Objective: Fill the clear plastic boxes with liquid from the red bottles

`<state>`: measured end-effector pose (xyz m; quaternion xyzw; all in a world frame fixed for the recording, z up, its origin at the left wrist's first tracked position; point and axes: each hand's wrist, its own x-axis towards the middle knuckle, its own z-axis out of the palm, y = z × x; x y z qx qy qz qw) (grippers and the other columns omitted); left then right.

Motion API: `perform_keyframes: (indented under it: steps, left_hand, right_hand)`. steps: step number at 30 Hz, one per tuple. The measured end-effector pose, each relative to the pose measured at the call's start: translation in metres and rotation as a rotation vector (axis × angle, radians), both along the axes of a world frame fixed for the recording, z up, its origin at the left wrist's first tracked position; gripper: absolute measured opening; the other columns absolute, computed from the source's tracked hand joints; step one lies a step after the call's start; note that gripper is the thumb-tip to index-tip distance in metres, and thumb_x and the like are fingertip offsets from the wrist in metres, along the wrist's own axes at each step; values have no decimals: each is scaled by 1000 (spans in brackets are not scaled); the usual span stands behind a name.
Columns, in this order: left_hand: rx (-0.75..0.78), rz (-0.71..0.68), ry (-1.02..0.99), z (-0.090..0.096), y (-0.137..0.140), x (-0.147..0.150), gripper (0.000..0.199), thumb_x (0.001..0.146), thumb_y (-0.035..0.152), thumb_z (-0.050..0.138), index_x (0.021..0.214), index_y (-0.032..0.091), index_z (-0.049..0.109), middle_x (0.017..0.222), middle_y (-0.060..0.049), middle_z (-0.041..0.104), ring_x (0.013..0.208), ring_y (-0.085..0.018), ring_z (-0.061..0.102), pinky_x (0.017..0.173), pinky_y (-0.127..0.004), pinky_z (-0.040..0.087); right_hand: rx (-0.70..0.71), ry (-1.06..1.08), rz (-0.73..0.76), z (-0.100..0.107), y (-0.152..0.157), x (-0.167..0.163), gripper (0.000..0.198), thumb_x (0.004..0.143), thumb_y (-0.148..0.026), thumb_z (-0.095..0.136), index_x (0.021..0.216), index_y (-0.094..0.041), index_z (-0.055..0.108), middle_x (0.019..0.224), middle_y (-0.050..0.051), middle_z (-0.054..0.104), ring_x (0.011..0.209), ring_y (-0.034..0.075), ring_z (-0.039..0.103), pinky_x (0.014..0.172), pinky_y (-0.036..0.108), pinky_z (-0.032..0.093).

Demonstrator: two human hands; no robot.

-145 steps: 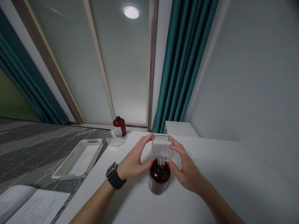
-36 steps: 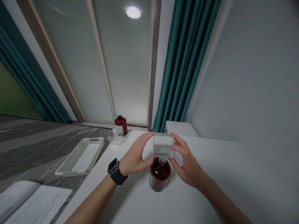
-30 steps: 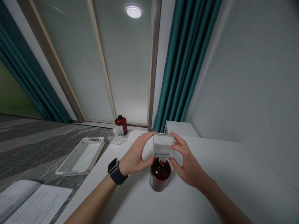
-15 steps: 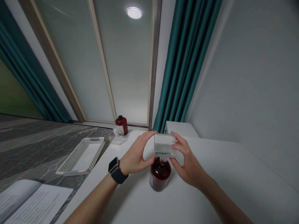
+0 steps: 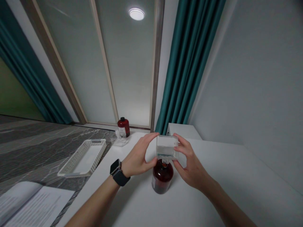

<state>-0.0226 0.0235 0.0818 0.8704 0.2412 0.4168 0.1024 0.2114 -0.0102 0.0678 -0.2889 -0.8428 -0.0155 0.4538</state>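
Observation:
A clear square glass bottle [image 5: 166, 146] is held upside down between my two hands, its neck at the mouth of a brown bottle [image 5: 163, 177]. The brown bottle stands upright on the white table [image 5: 139, 201]. My left hand [image 5: 140, 155], with a black watch on the wrist, grips the glass bottle's left side with thumb and fingers. On the other side, the fingertips and thumb of my right hand [image 5: 189, 160] press against the glass. How far the neck sits inside the brown bottle's mouth is hard to tell.
A second brown bottle [image 5: 123, 126] with a black cap stands at the table's far left corner, beside a clear plastic item [image 5: 120, 141]. Left of the table are a white perforated basket [image 5: 86, 157] and an open booklet [image 5: 38, 201]. A white cabinet [image 5: 182, 130] stands behind.

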Motion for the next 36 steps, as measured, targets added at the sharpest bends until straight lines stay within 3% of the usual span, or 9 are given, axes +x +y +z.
perform_keyframes:
  steps: [36]
  left_hand:
    - [55, 5, 25, 4, -1, -3, 76, 82, 15, 61, 149, 22, 26, 147, -16, 46, 135, -32, 45, 112, -56, 40]
  right_hand:
    - [39, 10, -17, 5, -2, -3, 52, 87, -1, 53, 130, -26, 37, 154, 17, 33, 144, 29, 37, 105, 55, 49]
